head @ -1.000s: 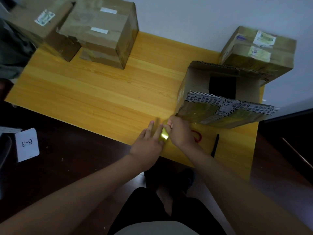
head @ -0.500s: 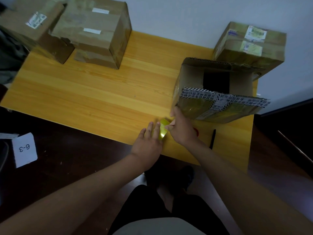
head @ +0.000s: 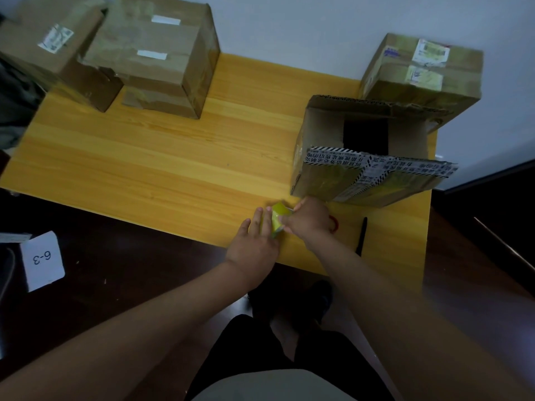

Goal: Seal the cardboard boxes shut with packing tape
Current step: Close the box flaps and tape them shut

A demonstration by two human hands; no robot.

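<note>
A yellow roll of packing tape stands on edge near the front edge of the wooden table. My left hand lies against the roll's left side with its fingers straight. My right hand pinches the roll from the right. Just behind the hands stands an open cardboard box whose front flap, edged with black-and-white printed tape, hangs out toward me. A closed, taped box sits behind it against the wall.
Two closed boxes, one large and one smaller, stand at the table's back left. A black pen and a red object lie right of my right hand. A white card marked 6-3 lies on the dark floor.
Both hands stayed at the tape roll by the table's front edge; the roll has turned more upright between them. The camera view has shifted slightly.
</note>
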